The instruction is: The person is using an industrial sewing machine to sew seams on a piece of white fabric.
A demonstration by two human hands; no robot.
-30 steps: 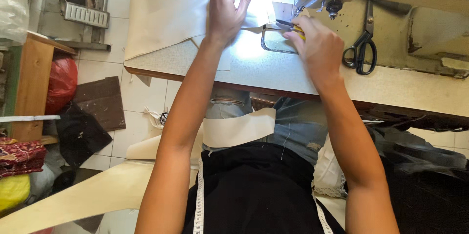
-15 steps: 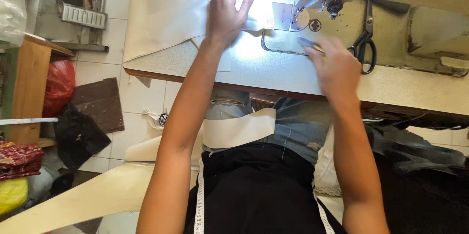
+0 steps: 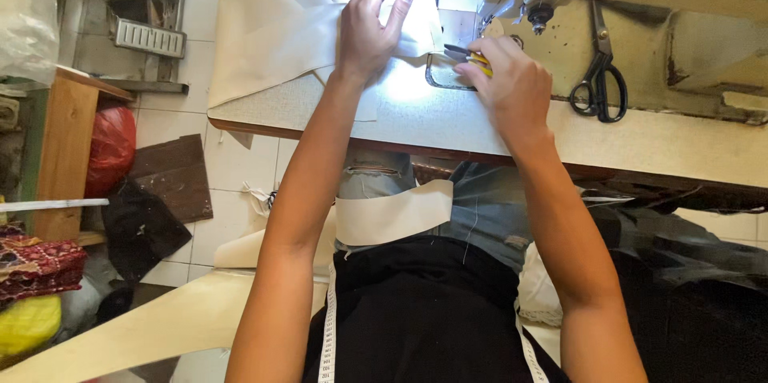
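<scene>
We were at the sewing machine, and everything ran off that landmark. Our left hand sat just to the left of its needle end, fingers curled shut and pinching a fold of the cream fabric, thumb and fingertips closed on the cloth's edge. The fabric spread away from the machine toward the far left corner of the table and hung over that edge. Our right hand was right in front of the machine's needle area, closed around a small yellow-handled snipper, its dark tip pointing at the pinched fold, touching or nearly so; we could not tell which. The machine's lamp threw a bright patch on the table between our two hands.

Against the machine's front, to the right of our right hand, a pair of black-handled scissors rested, well apart from our fingers. Below the table's near edge, a cream strip lay across our lap, and a white measuring tape hung down our dark top. Far left of the machine, on the tiled floor, stood a wooden shelf with a red bag just beside it.
</scene>
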